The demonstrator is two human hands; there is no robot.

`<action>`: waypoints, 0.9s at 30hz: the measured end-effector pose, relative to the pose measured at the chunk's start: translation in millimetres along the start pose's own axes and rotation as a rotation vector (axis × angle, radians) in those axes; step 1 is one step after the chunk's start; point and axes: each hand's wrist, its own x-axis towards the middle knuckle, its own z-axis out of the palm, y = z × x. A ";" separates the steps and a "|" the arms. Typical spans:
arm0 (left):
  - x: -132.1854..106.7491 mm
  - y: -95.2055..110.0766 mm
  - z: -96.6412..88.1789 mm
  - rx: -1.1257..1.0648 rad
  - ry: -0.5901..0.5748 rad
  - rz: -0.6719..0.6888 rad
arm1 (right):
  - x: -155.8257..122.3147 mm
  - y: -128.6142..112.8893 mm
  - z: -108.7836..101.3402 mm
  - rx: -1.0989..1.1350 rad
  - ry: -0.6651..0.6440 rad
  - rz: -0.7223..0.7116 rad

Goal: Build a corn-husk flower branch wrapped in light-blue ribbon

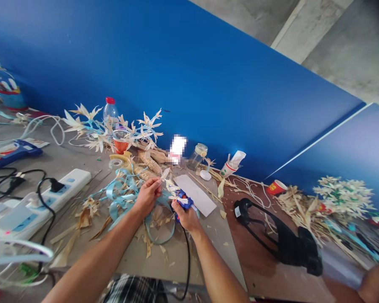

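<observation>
My left hand (pixel 149 195) is closed in a pinch at a pale corn-husk petal (pixel 165 174); the exact grip is too small to make out. Wrapped in my right hand (pixel 187 216) is a blue glue gun (pixel 185 199), its black cord running down toward the table's front edge. More pale husk pieces (pixel 170 186) show between the two hands, by the gun's front. Curls of light-blue ribbon (pixel 116 189) lie left of my left hand. Behind the hands rests a white sheet (pixel 196 195).
A white power strip (pixel 71 181) with plugs and cables lies left. Husk flowers stand in an orange cup (pixel 120 146), near a red-capped bottle (pixel 110 110). A glass jar (pixel 198 155) stands by the blue partition (pixel 177 67). A black headset-like strap (pixel 281 235) and another person's arm (pixel 377 280) are right.
</observation>
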 end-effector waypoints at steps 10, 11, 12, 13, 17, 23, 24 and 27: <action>-2.0 -1.5 1.5 0.013 -0.013 -0.002 | 3.2 4.1 -0.9 -0.080 -0.033 -0.047; -2.1 -1.7 1.8 0.011 -0.015 -0.002 | 3.5 3.8 -1.0 -0.075 -0.033 -0.047; -2.3 -1.7 2.1 0.012 -0.016 -0.003 | 3.7 3.3 -1.2 -0.071 -0.033 -0.046; -2.5 -1.6 2.4 0.014 -0.015 -0.004 | 3.7 2.8 -1.3 -0.066 -0.034 -0.044; -3.1 -0.8 3.3 0.024 -0.009 -0.009 | 3.4 0.1 -1.3 -0.054 -0.047 -0.045; -2.7 -0.2 2.5 0.030 -0.029 -0.004 | 2.1 -0.1 0.1 -0.062 -0.065 -0.029; -2.7 -0.2 2.4 0.032 -0.030 -0.003 | 2.1 0.5 0.3 -0.062 -0.066 -0.028; -2.7 -0.5 2.4 0.029 -0.020 -0.006 | 3.1 1.9 -0.1 -0.059 -0.048 -0.046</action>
